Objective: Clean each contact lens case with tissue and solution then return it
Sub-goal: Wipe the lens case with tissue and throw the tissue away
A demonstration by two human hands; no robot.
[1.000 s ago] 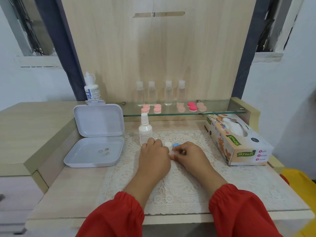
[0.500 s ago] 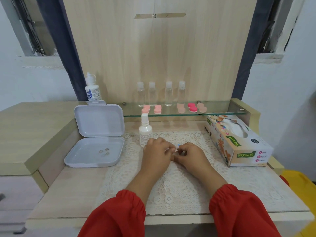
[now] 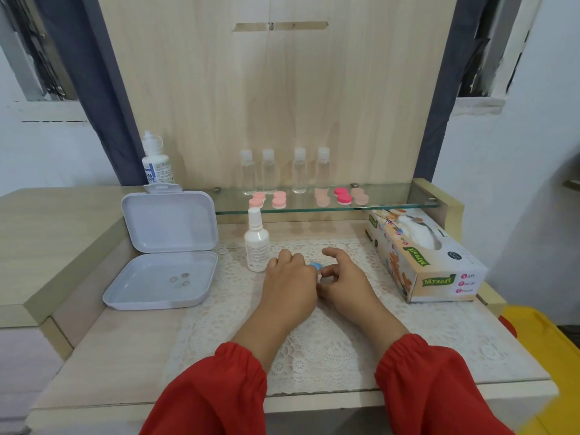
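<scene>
My left hand (image 3: pixel 287 285) and right hand (image 3: pixel 346 282) both pinch the lens case (image 3: pixel 314 267), low over the worktop's lace mat (image 3: pixel 314 350). Light, hard, likely slippery plastic; I'd hold the body and twist the ridged blue cap

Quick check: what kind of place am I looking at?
Likely a home vanity or dressing table: a glass shelf holds small clear bottles and pink lens cases, with a tissue box beside.
</scene>
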